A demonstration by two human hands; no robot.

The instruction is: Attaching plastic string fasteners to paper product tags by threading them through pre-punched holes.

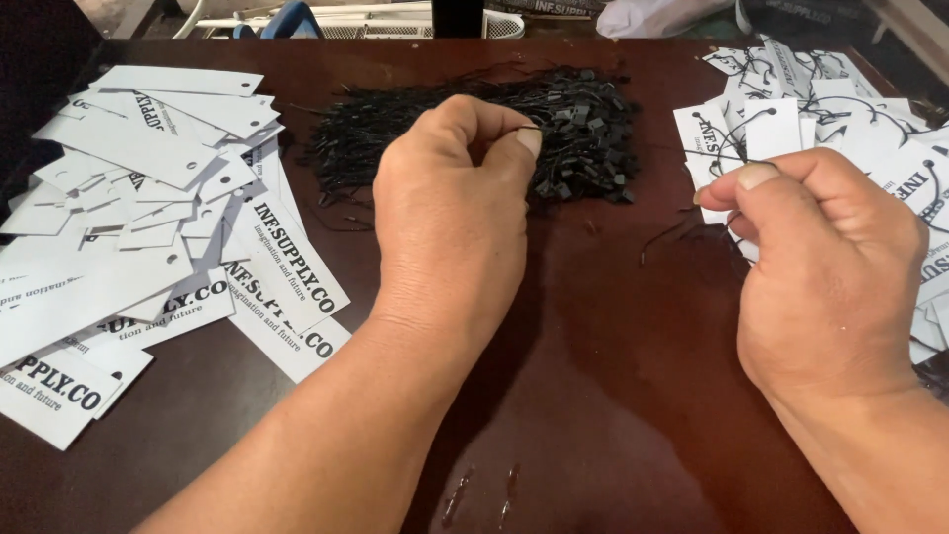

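Observation:
My left hand (450,213) hovers at the near edge of a heap of black string fasteners (573,124) and pinches one thin black string between thumb and fingers. My right hand (825,272) is at the right, fingers closed around a white paper tag (771,129) with a black string hanging from it. Both hands rest over a dark brown table (593,376).
A spread of white rectangular tags with black print (148,218) covers the table's left side. A pile of white tags with strings attached (850,109) lies at the right. Clutter and a white rack (376,20) sit beyond the far edge.

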